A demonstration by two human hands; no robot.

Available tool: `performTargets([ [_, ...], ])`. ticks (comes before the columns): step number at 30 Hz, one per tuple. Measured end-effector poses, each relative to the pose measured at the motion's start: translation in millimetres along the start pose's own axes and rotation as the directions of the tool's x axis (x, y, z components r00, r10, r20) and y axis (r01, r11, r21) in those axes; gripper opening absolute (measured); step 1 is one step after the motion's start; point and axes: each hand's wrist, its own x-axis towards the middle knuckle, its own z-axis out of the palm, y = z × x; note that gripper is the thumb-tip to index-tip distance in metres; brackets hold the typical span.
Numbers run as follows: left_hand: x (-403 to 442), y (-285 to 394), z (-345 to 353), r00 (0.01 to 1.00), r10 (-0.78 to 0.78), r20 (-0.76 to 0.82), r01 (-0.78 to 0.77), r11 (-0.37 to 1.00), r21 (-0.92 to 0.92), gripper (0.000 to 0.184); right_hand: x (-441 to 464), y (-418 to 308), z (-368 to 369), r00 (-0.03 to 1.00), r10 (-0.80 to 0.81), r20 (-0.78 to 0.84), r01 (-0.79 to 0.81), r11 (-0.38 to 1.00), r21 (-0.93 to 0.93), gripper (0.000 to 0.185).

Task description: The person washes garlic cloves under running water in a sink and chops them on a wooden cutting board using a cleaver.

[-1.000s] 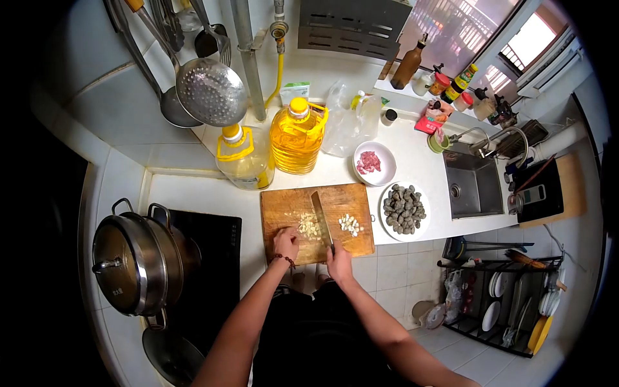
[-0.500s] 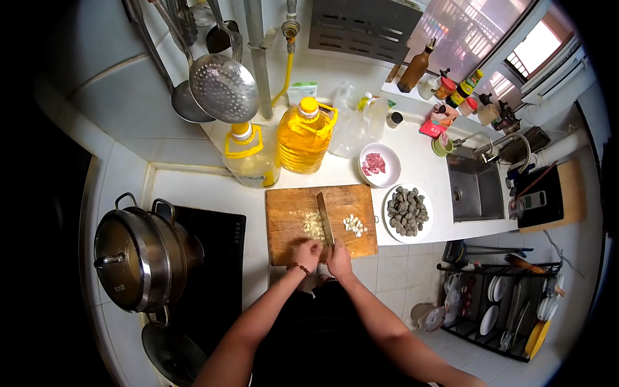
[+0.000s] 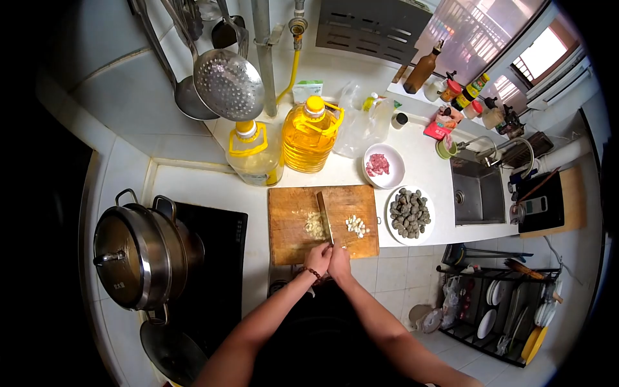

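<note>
My right hand (image 3: 339,263) is closed round the handle of a cleaver (image 3: 324,213), whose blade points away from me over the wooden cutting board (image 3: 290,206). Beside it, my left hand (image 3: 318,258) is closed at the near end of the blade, touching or nearly touching my right hand; what its fingers hold, if anything, is hidden. Chopped pale pieces (image 3: 314,226) lie left of the blade, and larger white pieces (image 3: 356,225) lie to its right.
Behind the board stand two oil jugs (image 3: 313,135). A bowl of meat (image 3: 378,164) and a plate of shellfish (image 3: 409,213) are at the right, before the sink (image 3: 478,193). A steel pot (image 3: 138,258) stands left, by the black cooktop (image 3: 222,258).
My left hand has moved right, from the chopped pieces to the cleaver's near end beside my right hand. The view has shifted slightly.
</note>
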Motion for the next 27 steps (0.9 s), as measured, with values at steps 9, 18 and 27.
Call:
performTargets([
  [9, -7, 27, -11, 1.000, 0.023, -0.004, -0.023, 1.000, -0.005, 0.039, 6, 8, -2, 0.996, -0.081, -0.033, 0.083, 0.995, 0.047, 0.023],
  [18, -10, 30, -22, 1.000, 0.011, -0.023, -0.012, 0.998, -0.056, 0.038, 4, -10, 0, 0.999, -0.042, -0.006, 0.042, 0.998, 0.040, 0.026],
  [27, -8, 26, -25, 0.999, 0.019, -0.038, -0.016, 0.997, 0.078, 0.037, 7, -10, 6, 1.000, -0.015, 0.010, 0.015, 0.999, -0.039, 0.024],
])
